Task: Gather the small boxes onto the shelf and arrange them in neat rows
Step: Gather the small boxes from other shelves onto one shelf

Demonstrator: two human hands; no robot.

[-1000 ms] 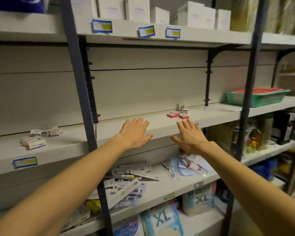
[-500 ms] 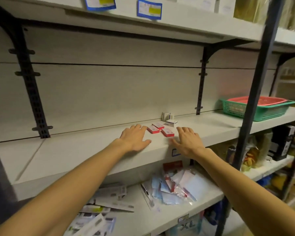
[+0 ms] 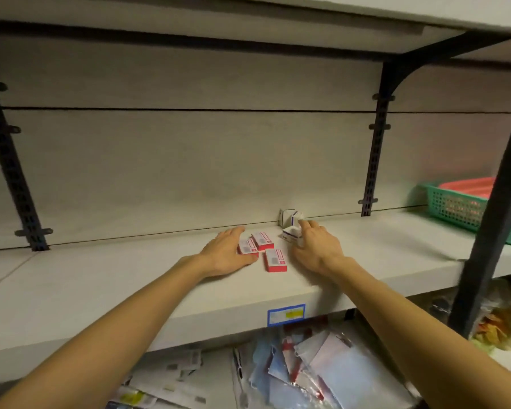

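Fingers [image 3: 233, 233] of the left hand [image 3: 223, 255] lie flat on the pale grey shelf board [image 3: 101, 278], touching one of three small red-and-white cardboard boxes [image 3: 261, 249]; right hand [image 3: 314, 247] pinches one of three small white-and-blue boxes [image 3: 291, 227] near the back wall.

left hand [image 3: 224, 255] now against red boxes [image 3: 261, 249], right hand [image 3: 313, 246] reaching white boxes [image 3: 291, 228]

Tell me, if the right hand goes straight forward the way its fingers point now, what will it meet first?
The right hand already touches a white box lying on the shelf. Next in line are probably the upright white boxes against the back wall, though depth is unclear.
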